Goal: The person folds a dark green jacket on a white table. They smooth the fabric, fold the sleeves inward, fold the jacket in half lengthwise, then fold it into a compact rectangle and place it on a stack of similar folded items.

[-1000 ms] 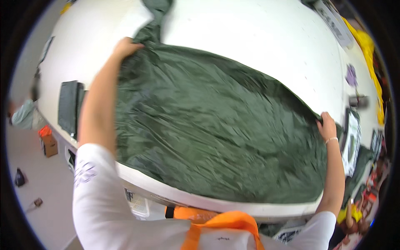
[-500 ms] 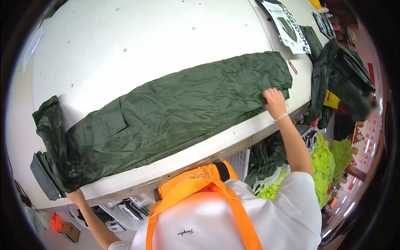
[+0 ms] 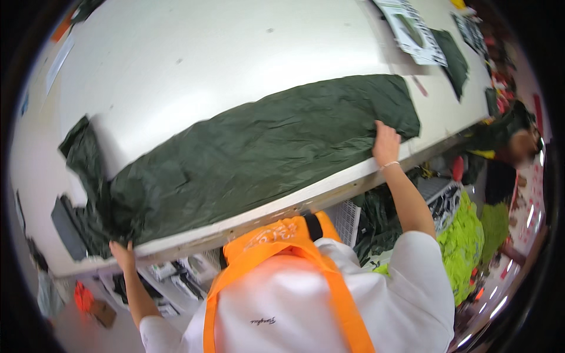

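White table (image 3: 194, 65): green fabric (image 3: 259, 153), printed sheet (image 3: 415, 32).

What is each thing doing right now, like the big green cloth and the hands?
Green cloth: folded into a long strip, flat on the table, wrinkled.
Left hand: gripping the cloth's left end at the table edge.
Right hand: pressing on the cloth's right end.
Table: white, mostly bare.
Paper sheet: lying flat.

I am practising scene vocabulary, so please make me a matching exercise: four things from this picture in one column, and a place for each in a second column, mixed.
Things:
1. left hand
2. right hand
3. dark green garment
4. printed sheet

Places:
A. far top of the white table
B. on the garment's right end
C. spread along the table's near edge
D. at the garment's left end

Pairs: 1-D, 2-B, 3-C, 4-A
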The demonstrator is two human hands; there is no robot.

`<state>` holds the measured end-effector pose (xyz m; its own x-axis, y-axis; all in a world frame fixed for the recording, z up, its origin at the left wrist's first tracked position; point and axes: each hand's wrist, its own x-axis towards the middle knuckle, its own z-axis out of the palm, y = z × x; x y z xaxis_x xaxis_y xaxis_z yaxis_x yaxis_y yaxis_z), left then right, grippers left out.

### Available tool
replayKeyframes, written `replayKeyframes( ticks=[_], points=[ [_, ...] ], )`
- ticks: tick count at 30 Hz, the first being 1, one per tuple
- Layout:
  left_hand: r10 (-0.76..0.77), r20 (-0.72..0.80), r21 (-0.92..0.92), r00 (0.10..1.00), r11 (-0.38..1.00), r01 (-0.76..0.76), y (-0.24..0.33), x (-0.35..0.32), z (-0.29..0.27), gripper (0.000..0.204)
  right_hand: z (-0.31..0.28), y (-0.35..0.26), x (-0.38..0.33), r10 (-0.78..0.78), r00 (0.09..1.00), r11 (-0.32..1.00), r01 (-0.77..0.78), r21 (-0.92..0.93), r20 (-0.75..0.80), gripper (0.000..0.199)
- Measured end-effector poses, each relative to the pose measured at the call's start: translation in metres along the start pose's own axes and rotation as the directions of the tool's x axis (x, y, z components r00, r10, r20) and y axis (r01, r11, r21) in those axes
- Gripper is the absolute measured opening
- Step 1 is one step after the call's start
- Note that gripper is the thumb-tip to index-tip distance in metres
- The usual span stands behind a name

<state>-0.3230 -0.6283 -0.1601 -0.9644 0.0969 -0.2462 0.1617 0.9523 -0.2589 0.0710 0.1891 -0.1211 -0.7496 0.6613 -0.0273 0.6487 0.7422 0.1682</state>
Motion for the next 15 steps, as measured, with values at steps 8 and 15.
replayKeyframes(
  ticks=[8,15],
  points=[
    [0.096,-0.072,-0.022,0.993,0.995,-0.098,0.034,0.017,-0.028,0.078,0.036,0.135,0.017,-0.240,0.739,0.581,-0.410,0.703,0.629,0.075],
    [-0.029,-0.120,-0.095,0.992,0.995,0.017,0.049,-0.030,-0.076,0.074,0.078,0.128,0.086,0.450,0.581,0.462,-0.801,0.380,0.678,0.057]
  ],
)
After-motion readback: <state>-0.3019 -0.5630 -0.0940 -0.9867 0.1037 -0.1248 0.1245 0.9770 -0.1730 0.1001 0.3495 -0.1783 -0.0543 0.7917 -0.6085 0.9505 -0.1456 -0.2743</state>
